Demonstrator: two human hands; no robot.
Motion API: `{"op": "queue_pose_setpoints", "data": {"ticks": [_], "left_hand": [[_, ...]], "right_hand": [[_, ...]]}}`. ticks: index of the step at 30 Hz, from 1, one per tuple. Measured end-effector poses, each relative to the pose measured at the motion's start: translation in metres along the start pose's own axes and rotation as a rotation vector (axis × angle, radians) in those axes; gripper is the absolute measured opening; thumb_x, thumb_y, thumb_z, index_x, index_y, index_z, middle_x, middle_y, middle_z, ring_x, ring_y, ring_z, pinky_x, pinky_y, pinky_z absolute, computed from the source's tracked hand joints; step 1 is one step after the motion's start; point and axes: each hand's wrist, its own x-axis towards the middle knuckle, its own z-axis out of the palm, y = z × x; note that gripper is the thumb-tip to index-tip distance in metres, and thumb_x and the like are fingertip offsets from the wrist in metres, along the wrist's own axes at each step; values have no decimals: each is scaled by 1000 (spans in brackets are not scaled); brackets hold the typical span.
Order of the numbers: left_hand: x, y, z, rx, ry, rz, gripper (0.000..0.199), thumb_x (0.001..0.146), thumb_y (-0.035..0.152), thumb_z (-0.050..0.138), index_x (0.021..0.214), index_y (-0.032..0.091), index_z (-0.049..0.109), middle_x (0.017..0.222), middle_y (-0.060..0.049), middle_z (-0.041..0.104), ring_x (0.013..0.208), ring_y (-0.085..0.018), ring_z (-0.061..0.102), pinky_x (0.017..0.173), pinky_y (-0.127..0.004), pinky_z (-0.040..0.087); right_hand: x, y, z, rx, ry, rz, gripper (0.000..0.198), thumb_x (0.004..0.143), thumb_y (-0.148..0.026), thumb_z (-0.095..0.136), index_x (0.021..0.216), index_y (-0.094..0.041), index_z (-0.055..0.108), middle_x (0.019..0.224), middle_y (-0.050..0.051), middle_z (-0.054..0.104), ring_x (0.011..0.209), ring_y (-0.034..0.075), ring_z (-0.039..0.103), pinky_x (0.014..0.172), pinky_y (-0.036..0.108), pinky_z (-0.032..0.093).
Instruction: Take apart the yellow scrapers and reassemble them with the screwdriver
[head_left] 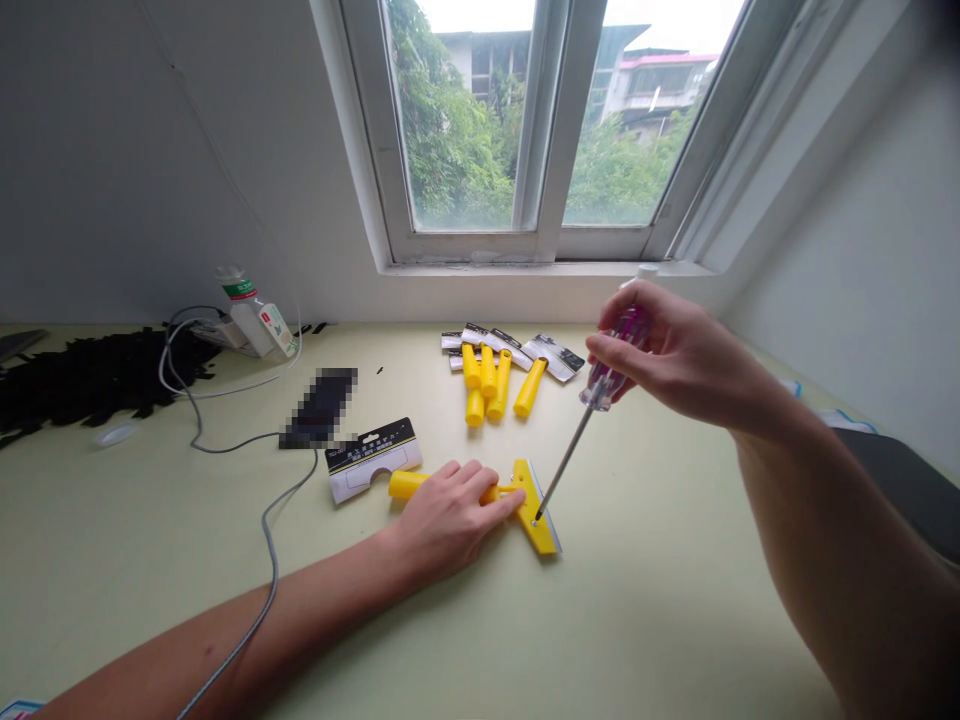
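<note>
A yellow scraper (536, 520) with a thin metal blade along its right edge lies on the pale table. My left hand (457, 510) is closed over its handle and presses it down, the index finger reaching to the head. In my right hand (652, 340) is a screwdriver (568, 455) with a clear purple handle, tilted down to the left. Its tip meets a small screw on the lower half of the scraper head. A black and white header card (375, 460) lies just behind the scraper's handle end.
Several yellow handles (499, 385) with cards (555, 355) lie further back. At left are a pixelated dark phone-like object (319, 408), grey cables (271, 550), a bottle (255, 310) and a black heap (97, 380). A dark flat object (900, 485) sits at right.
</note>
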Motion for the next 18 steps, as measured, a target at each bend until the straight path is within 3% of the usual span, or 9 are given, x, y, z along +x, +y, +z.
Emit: {"op": "queue_pose_setpoints", "data": {"ticks": [6,11,13,15,17,18], "left_hand": [[0,1,-1,17,-4,5,36,98,21,41,132,26,51,101,-8,57,86,-20,52,74,-34,44],[1,2,-1,27,-8,14,36,99,22,39,133,24,51,100,-8,57,87,-21,52,74,-34,44],[1,1,-1,32,-7,16,36,99,22,39,133,24,51,100,-8,58,87,-21,51,74,-34,44],[1,1,-1,35,-7,18,36,99,22,40,133,24,51,100,-8,58,88,-21,52,74,-34,44],[1,0,0,34,-5,20,36,99,22,41,133,25,51,100,-8,58,88,-21,52,74,-34,44],[1,0,0,32,-3,21,36,98,22,41,133,25,50,100,-8,58,88,-21,52,75,-34,44]], "right_hand": [[-3,-4,6,-117,4,-54,24,81,-43,68,87,-28,51,64,-4,64,55,19,66,44,30,52],[-17,-26,12,-668,267,-248,35,81,-58,63,77,-25,55,56,-2,59,47,17,55,49,31,41],[-25,-36,10,-802,309,-307,36,83,-60,60,76,-25,56,51,-1,56,43,16,51,48,30,36],[-33,-43,4,-761,204,-365,27,85,-53,60,81,-26,57,54,-2,58,43,15,52,48,29,38],[-40,-47,-4,-628,-20,-415,15,87,-41,60,95,-29,58,72,-2,68,55,16,61,54,28,46],[-44,-49,-8,-577,-129,-423,18,87,-38,59,104,-32,57,84,-2,71,63,16,66,60,28,50]]}}
